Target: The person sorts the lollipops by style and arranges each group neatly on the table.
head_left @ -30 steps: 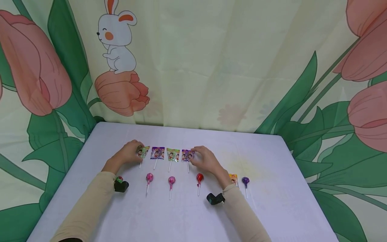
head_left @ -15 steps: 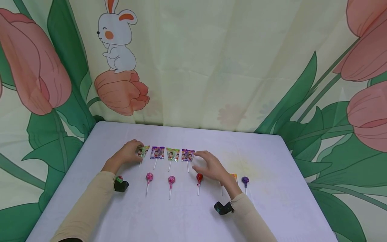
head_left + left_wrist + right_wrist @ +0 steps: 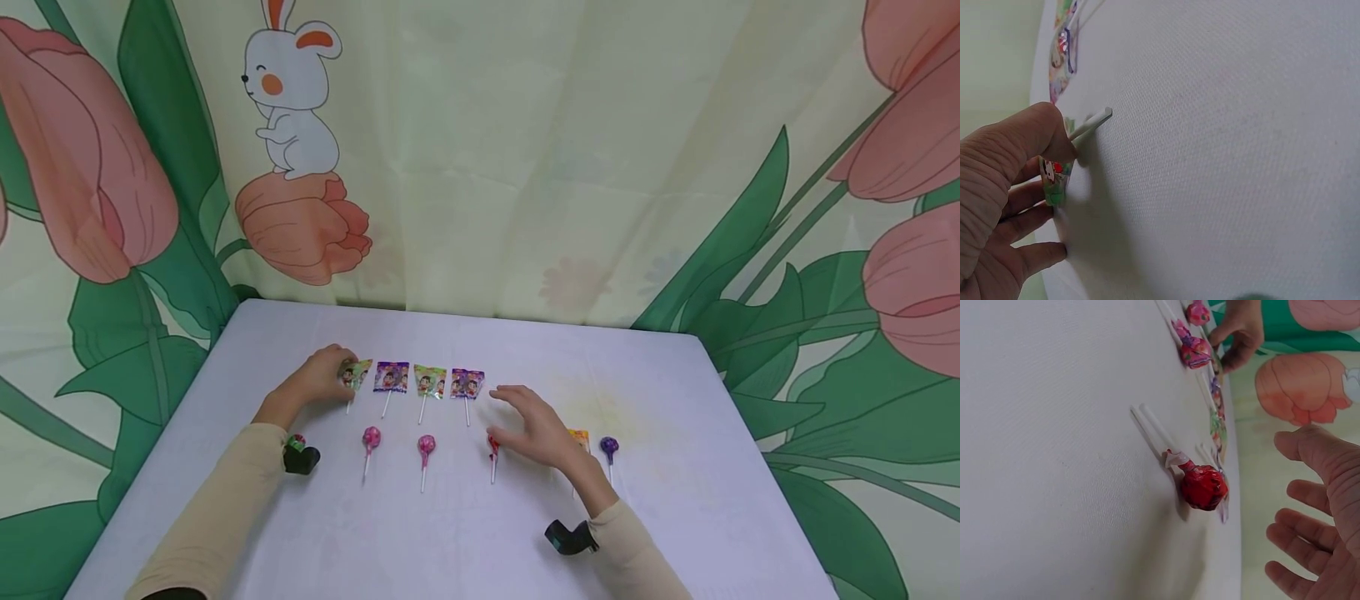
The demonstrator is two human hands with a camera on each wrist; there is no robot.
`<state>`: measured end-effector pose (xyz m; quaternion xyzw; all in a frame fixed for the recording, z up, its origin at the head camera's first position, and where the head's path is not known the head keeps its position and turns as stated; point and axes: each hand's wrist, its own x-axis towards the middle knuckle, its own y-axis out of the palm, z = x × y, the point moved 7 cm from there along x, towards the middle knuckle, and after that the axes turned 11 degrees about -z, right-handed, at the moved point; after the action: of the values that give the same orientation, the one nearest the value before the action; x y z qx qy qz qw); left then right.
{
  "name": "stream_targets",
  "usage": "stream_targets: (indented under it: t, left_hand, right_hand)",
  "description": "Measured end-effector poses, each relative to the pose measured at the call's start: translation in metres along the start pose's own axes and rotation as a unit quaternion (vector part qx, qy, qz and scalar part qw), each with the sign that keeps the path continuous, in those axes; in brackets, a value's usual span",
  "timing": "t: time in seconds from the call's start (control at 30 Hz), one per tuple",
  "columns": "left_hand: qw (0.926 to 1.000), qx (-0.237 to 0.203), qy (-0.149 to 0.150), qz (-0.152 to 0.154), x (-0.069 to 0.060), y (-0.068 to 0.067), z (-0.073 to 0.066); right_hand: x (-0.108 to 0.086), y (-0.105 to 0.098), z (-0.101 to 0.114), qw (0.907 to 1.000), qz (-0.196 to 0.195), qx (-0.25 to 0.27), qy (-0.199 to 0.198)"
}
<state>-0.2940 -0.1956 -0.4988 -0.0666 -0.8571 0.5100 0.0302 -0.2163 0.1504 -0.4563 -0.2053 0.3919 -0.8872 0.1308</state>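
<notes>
Back from the purple-packet lollipop (image 3: pixel 467 384) came the right hand (image 3: pixel 536 429), its grip released beside it. The left hand (image 3: pixel 318 379) had its grip pinched on the leftmost green-packet lollipop (image 3: pixel 361 373), on the counter (image 3: pixel 360 542). The right wrist view showed whole the red lollipop (image 3: pixel 1204 487), partly covered in the head view. Packets (image 3: pixel 430 381) bore cartoon figures; lettering was too small to read.
</notes>
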Motion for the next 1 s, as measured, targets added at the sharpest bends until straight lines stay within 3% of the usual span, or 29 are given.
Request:
stream_targets:
  t: [0.4, 0.63, 1.0]
  left_hand:
    - [1.0000, -0.003, 0.006, -0.001, 0.000, 0.000, 0.000]
    - [0.9995, 0.007, 0.029, -0.009, -0.001, -0.004, -0.004]
    - [0.9998, 0.006, 0.018, -0.005, -0.002, -0.004, -0.006]
  right_hand:
    - [-0.019, -0.012, -0.010, 0.9993, -0.026, -0.005, 0.025]
    - [-0.028, -0.021, -0.018, 0.9984, -0.038, -0.015, 0.039]
    - [-0.040, -0.036, -0.035, 0.9960, -0.073, -0.021, 0.048]
